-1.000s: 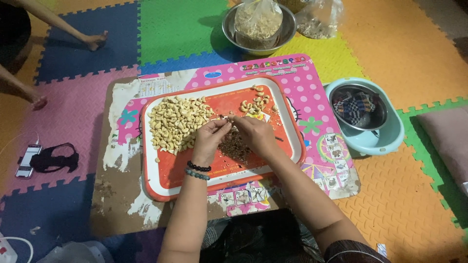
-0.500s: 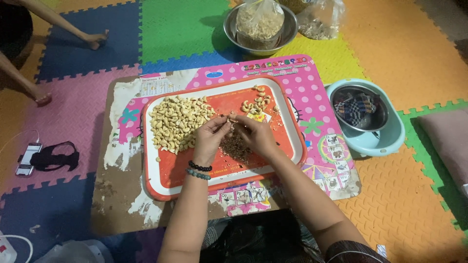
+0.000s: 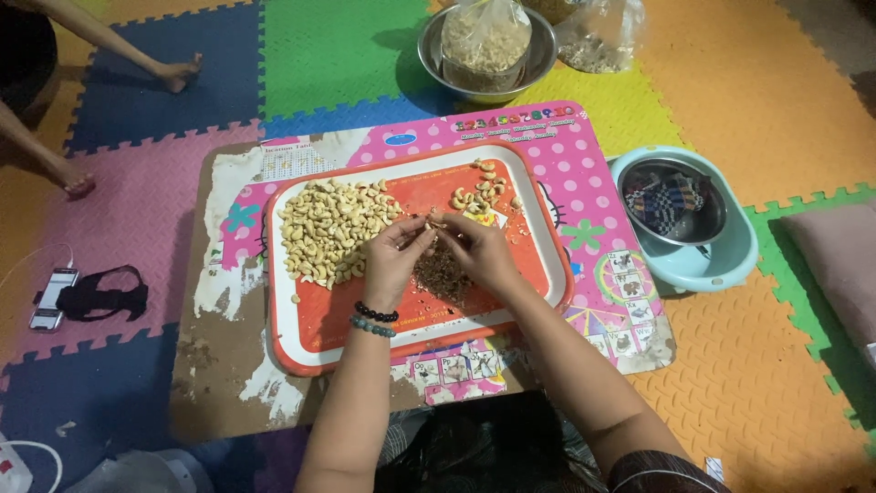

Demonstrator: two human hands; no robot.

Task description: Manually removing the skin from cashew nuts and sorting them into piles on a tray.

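Observation:
An orange tray with a white rim (image 3: 315, 338) lies on a low pink board (image 3: 584, 196). A big heap of pale cashew nuts (image 3: 328, 228) fills its left side. A smaller group of nuts (image 3: 482, 194) sits at the back right. Between them lies a pile of brown skins (image 3: 443, 274). My left hand (image 3: 392, 256) and my right hand (image 3: 476, 248) meet above that pile. Together their fingertips pinch one cashew nut (image 3: 432, 222). Dark and green bead bracelets (image 3: 371, 318) circle my left wrist.
A steel bowl (image 3: 538, 55) with a clear bag of nuts stands behind the board, another bag (image 3: 598, 41) beside it. At right a steel bowl sits inside a pale blue basin (image 3: 721, 260). A phone (image 3: 53, 299) lies at left. Another person's feet (image 3: 173, 75) rest at the upper left.
Both hands stay over the skin pile, with only small finger movements on the nut. The view has shifted slightly.

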